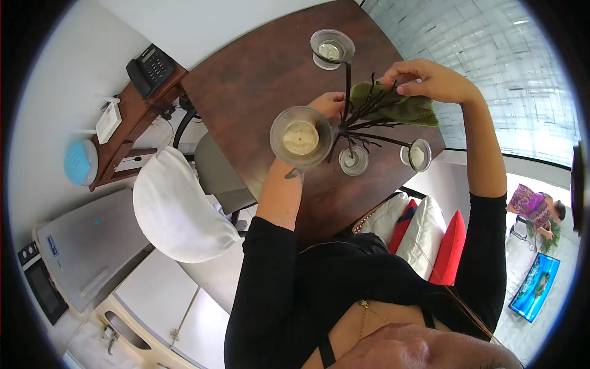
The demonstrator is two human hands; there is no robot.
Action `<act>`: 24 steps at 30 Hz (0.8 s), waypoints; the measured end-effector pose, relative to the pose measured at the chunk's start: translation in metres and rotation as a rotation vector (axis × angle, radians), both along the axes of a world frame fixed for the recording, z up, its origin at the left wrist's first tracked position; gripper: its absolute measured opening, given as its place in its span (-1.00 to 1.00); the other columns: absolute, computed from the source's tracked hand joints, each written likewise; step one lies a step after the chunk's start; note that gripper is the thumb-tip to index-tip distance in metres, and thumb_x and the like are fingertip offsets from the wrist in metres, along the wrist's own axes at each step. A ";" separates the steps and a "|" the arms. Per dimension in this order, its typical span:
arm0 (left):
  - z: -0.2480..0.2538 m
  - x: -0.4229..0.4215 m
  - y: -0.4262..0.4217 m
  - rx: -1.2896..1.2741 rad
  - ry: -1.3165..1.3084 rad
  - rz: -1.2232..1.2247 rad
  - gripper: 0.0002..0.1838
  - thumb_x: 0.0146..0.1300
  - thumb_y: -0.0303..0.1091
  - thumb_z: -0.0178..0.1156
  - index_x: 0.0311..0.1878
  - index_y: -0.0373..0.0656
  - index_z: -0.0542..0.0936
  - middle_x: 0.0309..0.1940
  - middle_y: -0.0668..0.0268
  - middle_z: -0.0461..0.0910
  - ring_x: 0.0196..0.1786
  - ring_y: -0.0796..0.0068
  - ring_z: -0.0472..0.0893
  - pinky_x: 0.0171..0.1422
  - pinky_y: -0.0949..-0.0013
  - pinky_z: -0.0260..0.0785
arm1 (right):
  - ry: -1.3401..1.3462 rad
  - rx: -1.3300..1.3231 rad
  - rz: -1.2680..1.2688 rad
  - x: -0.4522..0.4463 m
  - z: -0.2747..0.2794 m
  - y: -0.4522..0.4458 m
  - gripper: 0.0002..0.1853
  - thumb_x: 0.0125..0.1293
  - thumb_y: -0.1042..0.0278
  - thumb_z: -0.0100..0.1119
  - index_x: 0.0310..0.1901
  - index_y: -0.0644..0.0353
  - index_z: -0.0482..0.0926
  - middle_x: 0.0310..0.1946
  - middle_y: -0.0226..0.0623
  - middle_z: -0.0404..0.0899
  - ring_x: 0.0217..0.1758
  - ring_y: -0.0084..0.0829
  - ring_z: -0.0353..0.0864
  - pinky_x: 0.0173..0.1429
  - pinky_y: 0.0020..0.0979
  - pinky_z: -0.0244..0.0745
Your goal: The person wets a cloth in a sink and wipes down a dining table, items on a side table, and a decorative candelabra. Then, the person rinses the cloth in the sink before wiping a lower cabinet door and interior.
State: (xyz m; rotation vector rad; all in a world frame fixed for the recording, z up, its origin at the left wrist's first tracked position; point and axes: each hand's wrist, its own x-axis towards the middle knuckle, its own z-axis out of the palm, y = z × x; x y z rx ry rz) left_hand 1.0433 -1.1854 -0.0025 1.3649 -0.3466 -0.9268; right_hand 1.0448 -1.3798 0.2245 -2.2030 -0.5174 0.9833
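Note:
A dark metal candle holder point(343, 131) with branching arms and twigs stands over the brown table point(246, 80). Its glass cups hold pale candles; the largest cup point(301, 138) is nearest the camera. My left hand point(329, 104), partly hidden behind that cup, has its fingers closed at the holder's central stem. On the far side, my right hand point(430, 81) pinches a green cloth point(409, 111) beside the twigs, with thumb and fingertips at its upper edge. Another cup point(332, 49) sits above, and two smaller ones point(353, 160) point(420, 155) are lower down.
A white-covered chair back point(178, 209) stands left of the table. Beyond it are a black telephone point(149, 71) on a side shelf and a grey fridge point(92, 246). Cushions point(424, 237) lie at lower right. Another person point(538, 206) is in the far right background, near a screen point(534, 287).

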 end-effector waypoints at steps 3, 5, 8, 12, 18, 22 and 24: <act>-0.061 -0.004 -0.006 -0.169 0.134 0.070 -0.72 0.20 -0.52 0.03 0.00 -0.22 0.49 -0.25 0.43 0.52 -0.21 0.58 0.50 -0.13 0.48 0.38 | -0.019 -0.060 0.000 -0.003 -0.010 -0.012 -0.67 0.20 0.41 -0.01 -0.01 0.30 0.50 -0.16 -0.27 0.55 -0.09 -0.45 0.48 0.06 -0.43 0.35; -0.074 -0.009 -0.012 -0.151 0.087 0.069 -0.70 0.19 -0.57 0.02 0.01 -0.22 0.49 -0.24 0.42 0.53 -0.20 0.57 0.50 -0.12 0.46 0.39 | -0.033 -0.100 0.009 -0.006 -0.015 -0.015 -0.67 0.18 0.48 -0.02 0.00 0.28 0.51 -0.13 -0.26 0.54 -0.08 -0.45 0.47 0.08 -0.42 0.34; -0.076 -0.008 -0.015 -0.078 -0.015 0.010 -0.67 0.18 -0.62 0.00 0.03 -0.21 0.47 -0.22 0.40 0.52 -0.20 0.56 0.51 -0.11 0.43 0.42 | -0.062 -0.222 0.143 -0.008 -0.019 -0.014 -0.67 0.15 0.50 -0.03 -0.03 0.27 0.53 -0.13 -0.21 0.53 -0.09 -0.42 0.49 0.07 -0.42 0.35; -0.090 -0.002 -0.027 -0.208 0.098 0.081 -0.67 0.15 -0.53 0.02 0.02 -0.23 0.44 -0.33 0.36 0.53 -0.36 0.61 0.48 -0.32 0.55 0.28 | -0.107 -0.187 0.206 -0.008 -0.014 -0.004 -0.65 0.11 0.53 0.00 -0.03 0.26 0.54 -0.13 -0.16 0.52 -0.12 -0.37 0.51 0.03 -0.38 0.39; 0.006 -0.004 -0.001 -0.522 0.313 0.362 -0.56 0.11 -0.40 0.08 0.12 -0.18 0.39 -0.18 0.35 0.53 -0.13 0.58 0.50 -0.14 0.46 0.30 | -0.019 -0.134 0.150 -0.007 -0.016 -0.009 -0.61 0.08 0.53 0.03 0.00 0.24 0.54 -0.11 -0.16 0.52 -0.15 -0.32 0.53 -0.02 -0.34 0.44; 0.018 -0.005 0.007 -0.588 0.230 0.312 -0.61 0.12 -0.36 0.10 0.06 -0.15 0.45 -0.15 0.39 0.53 -0.08 0.59 0.46 -0.02 0.41 0.27 | -0.014 -0.200 0.278 -0.006 -0.025 -0.008 -0.57 0.11 0.38 0.02 0.06 0.21 0.50 -0.09 -0.22 0.57 -0.18 -0.32 0.55 -0.03 -0.39 0.41; 0.021 0.001 0.006 -0.378 0.122 0.176 -0.66 0.24 -0.37 -0.01 0.09 -0.21 0.43 -0.08 0.35 0.51 -0.04 0.54 0.48 0.02 0.38 0.33 | 0.105 -0.262 0.292 -0.005 -0.025 0.002 -0.52 0.11 0.31 0.02 0.11 0.20 0.47 -0.02 -0.20 0.54 -0.10 -0.29 0.52 0.02 -0.39 0.38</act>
